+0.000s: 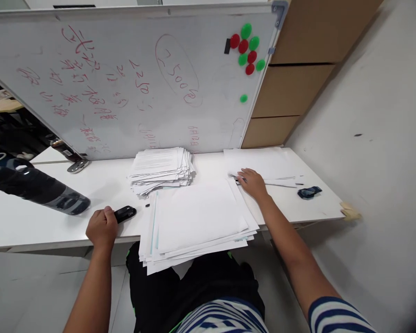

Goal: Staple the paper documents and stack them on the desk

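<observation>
My left hand [102, 227] is closed around the rear of a black stapler [125, 213] lying near the table's front edge. My right hand [253, 184] rests on the paper to the right, its fingers bent together over small, thin dark items [233, 175] too small to name. Between my hands, a loose stack of white sheets [197, 222] overhangs the front edge above my lap. Behind it stands a thicker pile of printed papers [161, 166].
A whiteboard [215, 69] with red writing and magnets stands behind the table [107, 185]. On the left are a dark bottle [55, 192] and a computer mouse [78, 166]. More sheets [256, 159] and a dark blue object [309, 192] lie at right, beside the wall.
</observation>
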Demonstrator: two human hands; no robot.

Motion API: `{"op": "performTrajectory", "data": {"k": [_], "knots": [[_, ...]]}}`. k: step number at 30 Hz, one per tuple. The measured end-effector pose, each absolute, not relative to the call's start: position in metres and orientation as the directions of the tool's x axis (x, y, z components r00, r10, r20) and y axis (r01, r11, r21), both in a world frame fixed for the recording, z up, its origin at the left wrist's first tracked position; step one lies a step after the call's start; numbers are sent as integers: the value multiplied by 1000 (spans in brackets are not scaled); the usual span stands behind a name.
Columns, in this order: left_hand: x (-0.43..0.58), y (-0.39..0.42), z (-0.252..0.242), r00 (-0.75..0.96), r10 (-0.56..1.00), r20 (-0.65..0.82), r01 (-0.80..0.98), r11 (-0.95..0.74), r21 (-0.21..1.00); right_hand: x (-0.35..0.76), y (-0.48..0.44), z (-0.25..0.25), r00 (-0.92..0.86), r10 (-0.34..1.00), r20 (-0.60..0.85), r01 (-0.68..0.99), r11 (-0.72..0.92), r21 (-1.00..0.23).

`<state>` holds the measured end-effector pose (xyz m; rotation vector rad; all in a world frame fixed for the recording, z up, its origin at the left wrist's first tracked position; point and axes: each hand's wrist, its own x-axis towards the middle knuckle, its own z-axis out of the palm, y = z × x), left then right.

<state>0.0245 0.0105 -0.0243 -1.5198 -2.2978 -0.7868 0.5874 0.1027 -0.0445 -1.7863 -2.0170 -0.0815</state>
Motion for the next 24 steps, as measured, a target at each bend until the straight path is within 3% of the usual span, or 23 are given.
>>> {"op": "performTrajectory", "data": {"k": [5, 14, 24], "knots": [[27, 10, -22, -399, 765, 506, 913, 279, 299, 588, 107, -48, -65, 971, 230, 951, 131, -280], [26, 10, -24, -389, 766, 512, 919, 281, 277, 586, 101, -45, 206, 943, 261, 937, -113, -330], [25, 10, -26, -402, 757, 515, 913, 293, 283, 592, 98, -49, 272, 940, 205, 902, -175, -394]]}}
